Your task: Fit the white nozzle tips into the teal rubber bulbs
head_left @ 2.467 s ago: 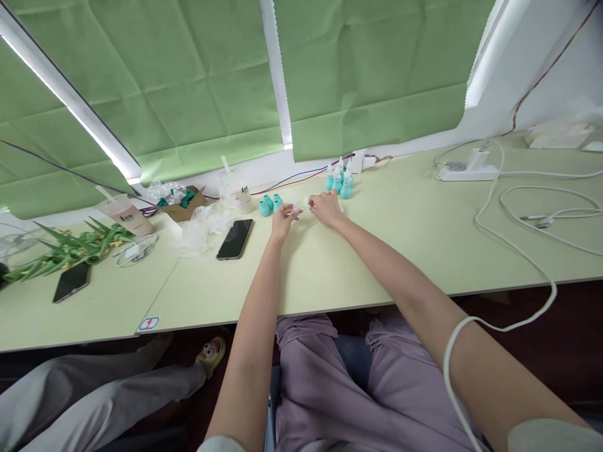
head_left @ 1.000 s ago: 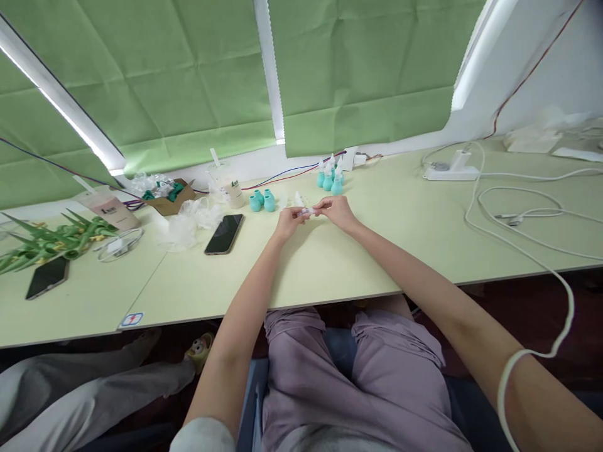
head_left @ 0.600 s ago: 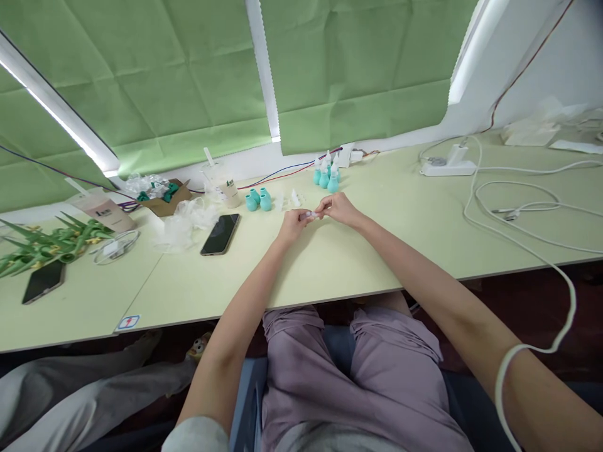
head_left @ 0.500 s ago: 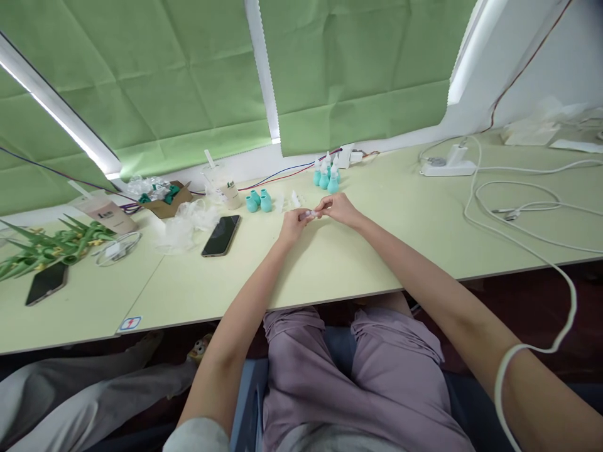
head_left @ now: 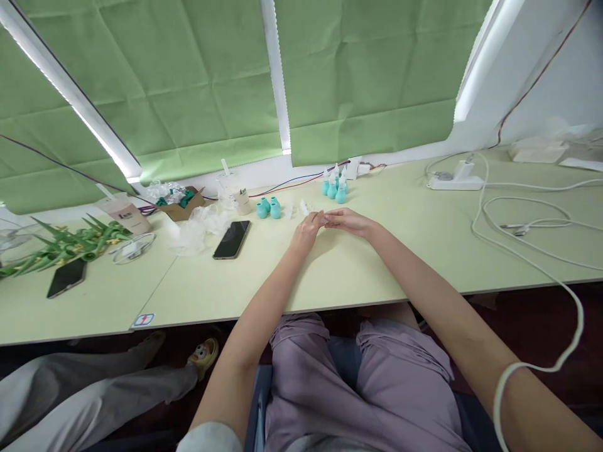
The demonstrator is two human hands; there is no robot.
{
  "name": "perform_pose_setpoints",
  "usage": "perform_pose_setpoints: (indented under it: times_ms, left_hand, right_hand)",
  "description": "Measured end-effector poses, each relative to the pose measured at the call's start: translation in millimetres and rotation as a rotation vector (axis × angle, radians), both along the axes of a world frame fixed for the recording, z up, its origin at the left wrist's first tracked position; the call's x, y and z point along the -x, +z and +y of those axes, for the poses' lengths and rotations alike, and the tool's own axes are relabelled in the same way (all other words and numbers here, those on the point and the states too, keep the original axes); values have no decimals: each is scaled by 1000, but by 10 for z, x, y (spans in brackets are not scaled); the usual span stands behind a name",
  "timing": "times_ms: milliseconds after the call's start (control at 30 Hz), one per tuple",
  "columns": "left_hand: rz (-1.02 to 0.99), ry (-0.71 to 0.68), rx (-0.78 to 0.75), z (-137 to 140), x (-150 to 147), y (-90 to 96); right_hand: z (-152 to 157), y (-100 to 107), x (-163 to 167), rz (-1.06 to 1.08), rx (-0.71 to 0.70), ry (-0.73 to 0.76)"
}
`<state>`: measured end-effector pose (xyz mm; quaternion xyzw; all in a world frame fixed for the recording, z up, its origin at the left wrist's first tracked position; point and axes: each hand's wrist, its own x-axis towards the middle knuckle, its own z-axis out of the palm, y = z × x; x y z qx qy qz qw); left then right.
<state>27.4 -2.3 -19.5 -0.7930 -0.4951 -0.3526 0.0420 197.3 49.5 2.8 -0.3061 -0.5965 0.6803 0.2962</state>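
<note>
My left hand [head_left: 307, 231] and my right hand [head_left: 349, 222] meet above the table, fingers closed around a small whitish translucent piece [head_left: 324, 220]. Most of that piece is hidden by the fingers, so its kind does not show. Just beyond my left hand lie small white nozzle-like parts [head_left: 305, 207] and clear pieces [head_left: 289, 209]. A group of open-topped turquoise bulbs [head_left: 269, 208] stands to their left. Farther back, beyond my right hand, several turquoise bulbs with white pointed tops [head_left: 335, 186] stand upright together.
A phone [head_left: 232, 240], crumpled plastic bags [head_left: 202, 226], a cup with a straw [head_left: 238, 194] and a cardboard box [head_left: 181, 207] lie left. A power strip [head_left: 456, 179] and white cables [head_left: 532, 220] are right; one cable hangs across my right forearm. Another person's legs [head_left: 94, 395] show lower left.
The view has shifted a little, so the table things appear farther right and slightly lower. My hands have drawn closer together, and their fingers now cover more of the small whitish piece.
</note>
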Motion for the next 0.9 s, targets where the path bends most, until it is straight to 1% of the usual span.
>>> perform_pose_setpoints:
  times_ms: [67, 167, 233, 267, 300, 333, 367, 433, 467, 500, 567, 700, 800, 900]
  left_hand:
    - [136, -16, -47, -4, 48, 6]
    - [279, -61, -88, -3, 97, 46]
    - [345, -108, -107, 24, 134, 96]
    - [363, -112, -113, 48, 166, 127]
    - [362, -83, -114, 80, 211, 161]
    - [334, -8, -112, 117, 273, 196]
    - [277, 113, -103, 159, 350, 230]
    - [92, 456, -66, 248, 540, 286]
    - [4, 594, -30, 292, 639, 306]
    - [-56, 680, 29, 334, 734, 319]
    - [-127, 744, 142, 413, 883, 327]
    - [-243, 773, 193, 545, 996, 285]
    - [-348, 738, 215, 604, 1009, 240]
    - [-501, 637, 152, 591, 1027, 235]
  right_hand:
    - [-5, -4, -15, 31, 63, -8]
    - [-8, -22, 6, 52, 128, -12]
    - [2, -39, 27, 45, 152, -24]
    - [12, -46, 35, 51, 163, -54]
    - [26, -50, 38, 66, 174, -100]
    - [42, -51, 38, 93, 183, -157]
    - [60, -50, 34, 133, 188, -214]
    - [98, -41, 20, 223, 187, -292]
    - [115, -36, 14, 261, 183, -306]
    - [129, -31, 11, 290, 179, -309]
    - [143, -23, 16, 315, 174, -307]
    - [107, 1, 58, 299, 182, -296]
    - [50, 34, 79, 294, 194, -271]
    - [9, 75, 79, 266, 205, -276]
